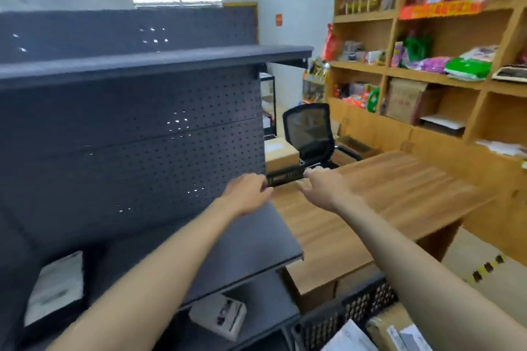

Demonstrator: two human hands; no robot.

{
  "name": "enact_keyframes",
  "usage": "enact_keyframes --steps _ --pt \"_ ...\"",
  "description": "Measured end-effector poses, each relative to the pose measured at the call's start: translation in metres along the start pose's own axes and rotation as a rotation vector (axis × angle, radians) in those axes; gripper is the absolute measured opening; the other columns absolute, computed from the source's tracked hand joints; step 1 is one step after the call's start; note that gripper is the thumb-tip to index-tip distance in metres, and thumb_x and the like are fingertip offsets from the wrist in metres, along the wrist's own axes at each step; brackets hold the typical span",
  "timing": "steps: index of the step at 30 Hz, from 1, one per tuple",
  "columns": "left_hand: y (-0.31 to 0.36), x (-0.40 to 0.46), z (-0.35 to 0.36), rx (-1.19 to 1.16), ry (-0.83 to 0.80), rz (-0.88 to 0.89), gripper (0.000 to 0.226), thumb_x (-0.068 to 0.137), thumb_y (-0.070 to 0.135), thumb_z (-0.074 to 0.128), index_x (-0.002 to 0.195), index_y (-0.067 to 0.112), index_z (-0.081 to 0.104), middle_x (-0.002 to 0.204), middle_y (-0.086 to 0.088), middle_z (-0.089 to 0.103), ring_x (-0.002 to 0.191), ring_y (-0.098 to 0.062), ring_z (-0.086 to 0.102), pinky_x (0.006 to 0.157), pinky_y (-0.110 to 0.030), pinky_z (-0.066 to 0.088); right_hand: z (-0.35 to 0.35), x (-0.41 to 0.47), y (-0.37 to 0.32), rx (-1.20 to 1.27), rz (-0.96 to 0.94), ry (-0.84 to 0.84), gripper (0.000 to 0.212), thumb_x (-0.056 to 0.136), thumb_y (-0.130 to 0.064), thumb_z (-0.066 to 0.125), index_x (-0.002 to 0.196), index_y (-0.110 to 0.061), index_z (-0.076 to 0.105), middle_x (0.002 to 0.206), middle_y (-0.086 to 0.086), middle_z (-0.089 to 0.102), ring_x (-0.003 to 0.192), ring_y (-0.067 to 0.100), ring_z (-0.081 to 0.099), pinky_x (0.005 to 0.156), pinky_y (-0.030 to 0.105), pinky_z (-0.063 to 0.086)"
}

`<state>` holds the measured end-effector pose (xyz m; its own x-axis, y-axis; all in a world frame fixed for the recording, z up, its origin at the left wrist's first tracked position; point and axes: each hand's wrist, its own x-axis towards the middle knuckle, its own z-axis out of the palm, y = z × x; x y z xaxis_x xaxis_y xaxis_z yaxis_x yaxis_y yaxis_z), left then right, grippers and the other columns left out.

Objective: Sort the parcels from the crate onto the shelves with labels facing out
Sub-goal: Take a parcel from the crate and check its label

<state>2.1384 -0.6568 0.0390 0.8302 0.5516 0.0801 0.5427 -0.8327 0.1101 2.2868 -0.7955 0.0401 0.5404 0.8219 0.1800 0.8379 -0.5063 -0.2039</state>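
Crate (356, 310) nearest; two parcels (219, 319) shelved (blurred); left hand (248, 193), right hand (322, 188) fingers loose, empty.

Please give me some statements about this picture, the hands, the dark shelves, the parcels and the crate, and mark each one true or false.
1. Both hands hold a parcel. False: the left hand and the right hand are stretched forward and hold nothing.
2. A white parcel lies on a lower shelf of the dark shelf unit. True.
3. The black crate at the bottom right holds parcels. True.
4. The top shelf of the dark unit is full of parcels. False: no parcel shows on it.
5. A black office chair stands behind the wooden counter. True.
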Motion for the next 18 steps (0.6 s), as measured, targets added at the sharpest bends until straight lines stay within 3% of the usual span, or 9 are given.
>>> enact_keyframes --steps 4,10,18 --pt "-0.106 -0.078 -0.034 0.021 0.015 -0.251 0.045 0.101 0.052 0.042 0.125 0.018 0.059 0.129 -0.01 0.063 0.114 -0.03 0.06 0.086 -0.038 0.046 0.0 0.014 -0.113 0.038 -0.253 -0.053 0.04 0.099 -0.047 0.042 0.104 -0.011 0.058 0.108 0.014 0.064 0.102 0.035 0.058 0.078 0.04 0.048" --pt "-0.229 -0.226 -0.076 0.048 0.135 -0.53 0.048 0.101 0.053 0.042 0.128 0.018 0.059 0.126 -0.01 0.066 0.114 -0.03 0.061 0.09 -0.039 0.048 0.024 -0.007 -0.302 0.07 -0.509 -0.112 0.041 0.1 -0.046 0.041 0.107 -0.008 0.057 0.11 0.014 0.064 0.102 0.033 0.059 0.076 0.037 0.041" --pt "-0.394 -0.473 -0.121 0.098 0.206 -0.859 0.053 0.101 0.056 0.041 0.135 0.017 0.055 0.129 -0.008 0.064 0.114 -0.027 0.061 0.092 -0.041 0.052 0.059 -0.095 -0.569 0.168 -0.834 -0.151 0.04 0.1 -0.045 0.041 0.109 -0.011 0.059 0.112 0.012 0.061 0.101 0.032 0.059 0.079 0.039 0.047"
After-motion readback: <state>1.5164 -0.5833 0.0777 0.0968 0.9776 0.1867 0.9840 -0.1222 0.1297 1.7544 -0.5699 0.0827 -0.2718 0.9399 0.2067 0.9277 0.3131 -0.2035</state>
